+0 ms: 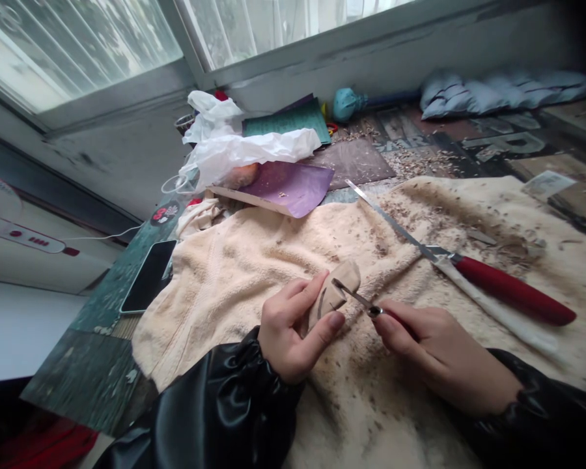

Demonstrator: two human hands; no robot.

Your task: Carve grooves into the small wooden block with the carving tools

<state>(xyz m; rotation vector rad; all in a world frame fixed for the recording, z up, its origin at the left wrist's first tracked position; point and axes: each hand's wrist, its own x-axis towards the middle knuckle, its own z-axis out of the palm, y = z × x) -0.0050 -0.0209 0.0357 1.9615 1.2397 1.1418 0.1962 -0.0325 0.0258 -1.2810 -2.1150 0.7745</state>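
Currently, the left grip (293, 329) clasps a wooden piece (332, 299) between thumb and fingers; just right of it, the right grip (432, 348) holds a slim tool (357, 298) to it.

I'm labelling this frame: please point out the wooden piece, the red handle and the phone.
Wooden piece (329, 299), head view: middle of its face.
Red handle (515, 290), head view: midway along its length.
Phone (148, 277), head view: middle of its dark screen.
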